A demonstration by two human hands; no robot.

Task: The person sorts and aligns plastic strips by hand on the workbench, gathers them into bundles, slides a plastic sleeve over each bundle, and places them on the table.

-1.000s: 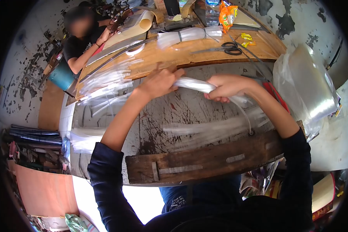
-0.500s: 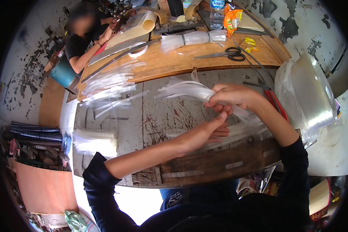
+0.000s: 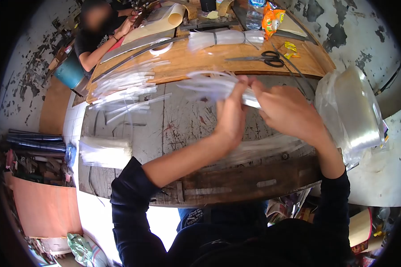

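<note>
A bundle of clear plastic strips [image 3: 209,85] is held above the grey scratched table [image 3: 147,129], its loose ends fanned out to the left. My left hand [image 3: 233,109] is closed around the bundle near its middle. Right beside it, my right hand [image 3: 287,107] grips the same bundle, fingers bent over it. The fingers of both hands meet at the top and partly hide the strips. More loose strips [image 3: 263,147] lie below the hands along the wooden board [image 3: 236,180].
Scissors [image 3: 272,58], a tied bundle [image 3: 225,39] and a tape roll [image 3: 161,46] lie on the wooden top. Strip piles [image 3: 127,86] [image 3: 106,152] are at left. A large clear plastic roll [image 3: 352,111] stands right. Another person [image 3: 96,42] sits back left.
My left hand left the bundle's left end, passed below my right hand, then rose to grip the bundle beside it. My right hand has turned and risen slightly.
</note>
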